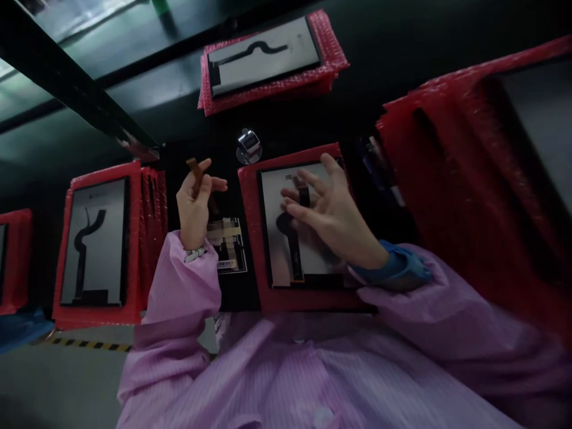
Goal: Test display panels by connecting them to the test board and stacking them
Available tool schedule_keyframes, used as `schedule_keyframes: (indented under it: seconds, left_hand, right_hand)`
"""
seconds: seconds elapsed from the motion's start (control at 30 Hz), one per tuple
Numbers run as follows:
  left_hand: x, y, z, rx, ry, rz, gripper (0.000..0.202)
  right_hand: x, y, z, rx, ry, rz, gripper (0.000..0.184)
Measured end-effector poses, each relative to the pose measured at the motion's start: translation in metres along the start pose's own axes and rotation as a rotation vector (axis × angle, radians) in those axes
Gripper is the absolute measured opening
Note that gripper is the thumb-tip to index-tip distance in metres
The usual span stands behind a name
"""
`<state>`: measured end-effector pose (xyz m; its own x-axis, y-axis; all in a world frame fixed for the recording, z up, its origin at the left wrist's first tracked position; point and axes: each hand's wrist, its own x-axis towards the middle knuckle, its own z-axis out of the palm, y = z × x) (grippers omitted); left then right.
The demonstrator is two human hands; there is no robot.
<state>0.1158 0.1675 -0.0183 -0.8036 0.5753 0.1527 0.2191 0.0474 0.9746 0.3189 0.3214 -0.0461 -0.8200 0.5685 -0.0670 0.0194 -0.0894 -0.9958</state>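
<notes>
My left hand [193, 208] is raised left of the middle panel, pinching a small brown strip [195, 169] between thumb and fingers. My right hand [333, 217] hovers over a display panel [277, 190], fingers spread, near the upper end of its black flex cable [295, 253]. Whether the fingertips touch the cable I cannot tell. The panel lies with its grey-white back up on a red bubble-wrap sheet [252, 220]. Below my left hand lies a dark flat part with a barcode label [227, 265], partly hidden by the sleeve.
A chrome tally counter [249, 146] stands behind the middle panel. Stacks of panels on red bubble wrap lie at the back [268, 68], at the left [96, 238] and, large, at the right [447, 179]. Pens [379, 170] lie right of the middle panel.
</notes>
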Motion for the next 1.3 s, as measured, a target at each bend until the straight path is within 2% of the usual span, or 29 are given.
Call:
schedule_keyframes:
  seconds: [0.13, 0.2, 0.27, 0.33, 0.5, 0.67, 0.87, 1.1, 1.3]
  left_hand:
    - [-0.003, 0.004, 0.004, 0.039, -0.058, 0.057, 0.041]
    - [-0.005, 0.007, 0.005, 0.085, -0.076, 0.079, 0.044]
    - [-0.007, 0.012, 0.006, 0.141, -0.132, 0.09, 0.044]
    - [-0.009, 0.017, 0.006, 0.179, -0.241, 0.096, 0.037]
    - [-0.014, 0.024, 0.008, 0.293, -0.486, 0.165, 0.024]
    - [-0.016, 0.028, 0.012, 0.517, -0.613, 0.284, 0.025]
    - [-0.021, 0.028, 0.015, 0.685, -0.689, 0.312, 0.026]
    - [-0.024, 0.025, 0.018, 0.684, -0.699, 0.342, 0.024]
    - [-0.026, 0.028, 0.019, 0.683, -0.722, 0.316, 0.023]
  right_hand:
    - [-0.001, -0.006, 0.007, 0.25, -0.086, 0.195, 0.062]
    - [-0.001, -0.011, 0.007, 0.294, -0.171, 0.204, 0.06]
    - [0.0, -0.015, 0.006, 0.228, -0.284, 0.158, 0.056]
    - [0.0, -0.018, 0.003, 0.091, -0.367, 0.082, 0.048]
    - [0.004, -0.019, -0.001, -0.181, -0.459, -0.149, 0.04]
    - [0.003, -0.016, 0.001, -0.315, -0.428, -0.349, 0.029]
    - [0.002, -0.01, 0.004, -0.441, -0.273, -0.548, 0.019]
    - [0.006, -0.008, 0.003, -0.601, -0.283, -0.572, 0.018]
    - [0.006, -0.007, 0.003, -0.638, -0.29, -0.595, 0.018]
